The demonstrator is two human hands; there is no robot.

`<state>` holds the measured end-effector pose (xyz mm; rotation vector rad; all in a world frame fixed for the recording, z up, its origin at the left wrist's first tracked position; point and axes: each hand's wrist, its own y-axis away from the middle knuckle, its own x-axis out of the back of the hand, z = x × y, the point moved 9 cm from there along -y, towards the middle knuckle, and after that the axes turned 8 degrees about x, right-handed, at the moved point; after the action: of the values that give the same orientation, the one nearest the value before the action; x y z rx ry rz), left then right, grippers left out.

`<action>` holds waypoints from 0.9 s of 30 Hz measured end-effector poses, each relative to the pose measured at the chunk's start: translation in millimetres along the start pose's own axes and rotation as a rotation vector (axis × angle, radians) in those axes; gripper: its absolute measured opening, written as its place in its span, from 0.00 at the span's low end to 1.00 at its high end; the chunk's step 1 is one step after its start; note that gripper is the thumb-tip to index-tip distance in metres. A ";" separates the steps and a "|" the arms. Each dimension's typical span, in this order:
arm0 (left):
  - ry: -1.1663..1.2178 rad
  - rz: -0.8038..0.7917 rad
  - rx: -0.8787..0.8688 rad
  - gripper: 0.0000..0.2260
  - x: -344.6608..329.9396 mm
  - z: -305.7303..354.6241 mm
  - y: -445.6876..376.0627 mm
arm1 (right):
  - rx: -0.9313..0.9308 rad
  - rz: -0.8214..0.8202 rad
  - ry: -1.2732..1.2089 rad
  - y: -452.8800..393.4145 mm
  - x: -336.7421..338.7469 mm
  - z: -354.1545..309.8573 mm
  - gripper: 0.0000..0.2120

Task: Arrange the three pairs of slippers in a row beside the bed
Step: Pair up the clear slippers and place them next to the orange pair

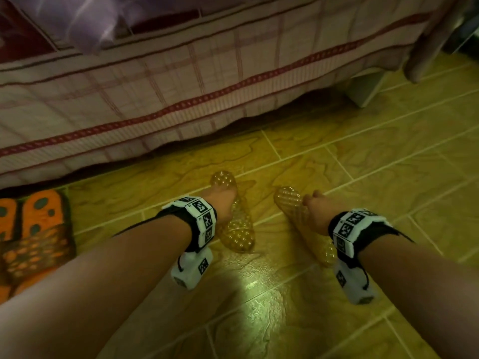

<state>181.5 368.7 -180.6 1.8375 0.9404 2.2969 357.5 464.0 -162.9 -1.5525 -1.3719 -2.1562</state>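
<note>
We have one clear slipper under each of our hands: the left hand (225, 203) grips the left clear slipper (234, 226) at its strap, fingers tucked in, and the right hand (317, 212) closes on the side of the right clear slipper (291, 203). Both slippers lie on the tiled floor (363, 177) just out from the bed (155, 86), toes toward it, well apart from each other and not quite parallel. We judge that we hold one in each hand so the pair can be slid together and squared up in a single move. The orange pair (33, 229) already sits side by side at the far left, near the bed's edge, so the row seems to start there, and the clear pair would go beside it. A third pair is not in view. Little stands in the way: the floor between is bare, though the hanging bedsheet (233, 73) shades the edge and our own forearms hide part of each slipper.
</note>
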 end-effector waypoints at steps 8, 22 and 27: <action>0.047 -0.146 0.011 0.15 -29.7 10.3 -13.9 | -0.081 -0.136 -0.032 -22.6 -30.8 17.3 0.16; 0.010 -0.039 -0.012 0.15 -3.6 -14.7 2.3 | 0.056 -0.088 0.008 -12.4 -7.8 -25.9 0.13; 0.043 -0.007 0.025 0.17 16.5 -49.0 25.1 | 0.128 0.002 0.010 -14.7 36.8 -92.0 0.14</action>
<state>140.6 334.3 -159.3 1.7981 0.9835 2.3406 270.2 418.0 -145.6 -1.4937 -1.4730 -2.0284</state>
